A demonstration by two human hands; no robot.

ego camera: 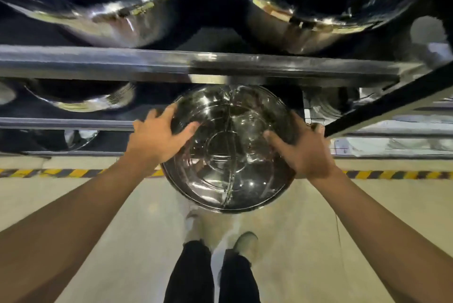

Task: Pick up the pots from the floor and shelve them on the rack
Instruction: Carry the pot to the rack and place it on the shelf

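Observation:
A shiny steel pot (pixel 229 155) hangs in mid-air at the centre of the head view, its mirrored base turned toward me. My left hand (pixel 157 137) grips its left side, thumb across the base. My right hand (pixel 300 145) grips its right side the same way. The pot's far part sits under the upper bar of the metal rack (pixel 122 62), level with a middle shelf. Its near rim hangs out over the floor, above my feet.
Two large steel pots (pixel 93 3) (pixel 331 0) stand on the shelf above. Another pot (pixel 81 96) sits on the middle shelf to the left, and one more (pixel 78 137) lower down. A yellow-black striped line (pixel 61 173) runs along the beige floor by the rack.

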